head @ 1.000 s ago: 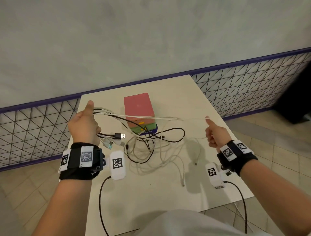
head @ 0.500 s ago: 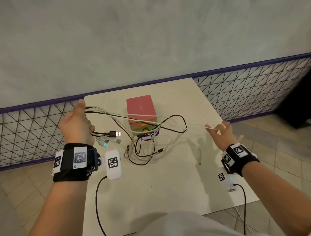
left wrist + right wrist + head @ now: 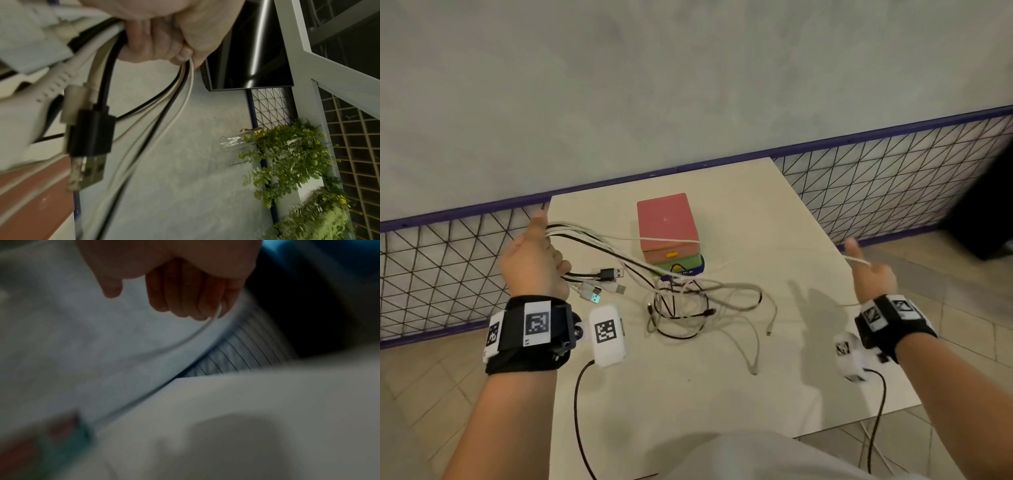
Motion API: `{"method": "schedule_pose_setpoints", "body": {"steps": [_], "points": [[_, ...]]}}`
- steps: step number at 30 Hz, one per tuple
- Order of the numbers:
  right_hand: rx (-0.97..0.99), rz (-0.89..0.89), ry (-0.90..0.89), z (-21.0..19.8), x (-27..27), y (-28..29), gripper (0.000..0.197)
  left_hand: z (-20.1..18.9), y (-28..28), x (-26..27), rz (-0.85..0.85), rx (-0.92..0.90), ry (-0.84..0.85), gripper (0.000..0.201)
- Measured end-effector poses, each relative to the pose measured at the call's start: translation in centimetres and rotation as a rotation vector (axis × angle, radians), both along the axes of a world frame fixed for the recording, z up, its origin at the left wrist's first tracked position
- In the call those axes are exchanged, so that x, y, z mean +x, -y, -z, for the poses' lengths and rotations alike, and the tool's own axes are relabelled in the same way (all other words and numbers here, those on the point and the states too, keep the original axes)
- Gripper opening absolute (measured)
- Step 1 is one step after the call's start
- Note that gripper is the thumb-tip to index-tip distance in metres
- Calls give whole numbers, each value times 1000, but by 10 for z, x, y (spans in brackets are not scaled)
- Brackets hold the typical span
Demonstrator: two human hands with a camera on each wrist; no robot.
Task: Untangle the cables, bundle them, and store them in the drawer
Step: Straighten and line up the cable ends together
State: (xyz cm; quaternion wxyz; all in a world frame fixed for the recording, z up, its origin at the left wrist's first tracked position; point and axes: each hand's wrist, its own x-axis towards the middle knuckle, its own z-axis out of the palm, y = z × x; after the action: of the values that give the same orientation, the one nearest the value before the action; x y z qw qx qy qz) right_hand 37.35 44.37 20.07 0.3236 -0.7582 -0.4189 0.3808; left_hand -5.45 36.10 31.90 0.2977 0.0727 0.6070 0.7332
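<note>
Our left hand [image 3: 530,263] clenches a cable bundle [image 3: 599,245] above the worktop [image 3: 722,377]. Our right hand [image 3: 873,279] grasps one white cable [image 3: 859,262].

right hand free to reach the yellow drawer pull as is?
Probably not yet. The right hand pinches a white cable, and cables drape across the stacked drawer box just above the yellow pull. Dropping the cable should clear the way.

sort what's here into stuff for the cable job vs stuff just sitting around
Part of the job:
- cable bundle gripped in the left hand
- white cable pinched by the right hand
- tangled cables on the table
- drawer box

Just there:
- wire fence
- plants
- glass tube
</note>
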Motion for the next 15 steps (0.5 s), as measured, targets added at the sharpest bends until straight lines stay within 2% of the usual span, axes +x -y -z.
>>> {"method": "schedule_pose_setpoints", "body": {"steps": [2, 3, 4, 7, 9, 11, 13, 15], "points": [[16, -389, 730, 7, 5, 2, 71, -2, 1, -5, -12, 15, 2, 28], [50, -552, 954, 14, 8, 2, 69, -3, 2, -6, -15, 21, 8, 27], [64, -658, 1082, 21, 10, 0, 66, -4, 1, -6, -18, 29, 11, 28], [34, -701, 1218, 35, 9, -4, 60, -6, 0, 1, -17, 53, -5, 31], [-31, -676, 1238, 40, 5, -6, 64, -6, -2, 4, -9, 58, -16, 31], [-142, -707, 1251, 44, 3, -7, 58, -8, -3, 3, -10, 68, -11, 29], [-312, -713, 1224, 49, 5, -9, 64, -9, -3, -1, -24, 66, -5, 28], [-371, -691, 1091, 49, 5, -11, 67, -11, -2, -3, -33, 54, -5, 28]]}}
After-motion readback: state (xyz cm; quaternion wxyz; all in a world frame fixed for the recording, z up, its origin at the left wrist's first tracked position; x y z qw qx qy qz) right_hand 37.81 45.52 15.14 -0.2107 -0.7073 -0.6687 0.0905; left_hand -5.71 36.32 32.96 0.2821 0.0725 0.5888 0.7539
